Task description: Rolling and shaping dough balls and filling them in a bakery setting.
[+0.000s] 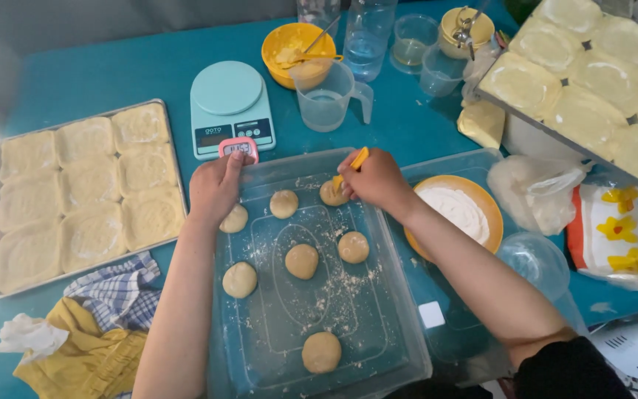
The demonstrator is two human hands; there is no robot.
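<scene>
An upturned clear plastic lid point(400, 325) dusted with flour lies in front of me with several round dough balls point(301, 261) on it. My right hand point(375, 179) grips a small yellow scraper point(353, 165) and presses it onto a dough ball point(331, 193) at the lid's far edge. My left hand point(215, 186) rests with curled fingers on the lid's far left corner, next to another dough ball point(235, 219) and just below a small pink timer point(238, 148).
A metal tray point(175, 159) of flattened dough pieces lies left; another such tray point(526, 111) sits at the upper right. A pale digital scale point(228, 103), measuring jug point(328, 96), yellow bowls point(289, 41), an orange flour bowl point(458, 212), plastic bags and cloths point(112, 295) surround the lid.
</scene>
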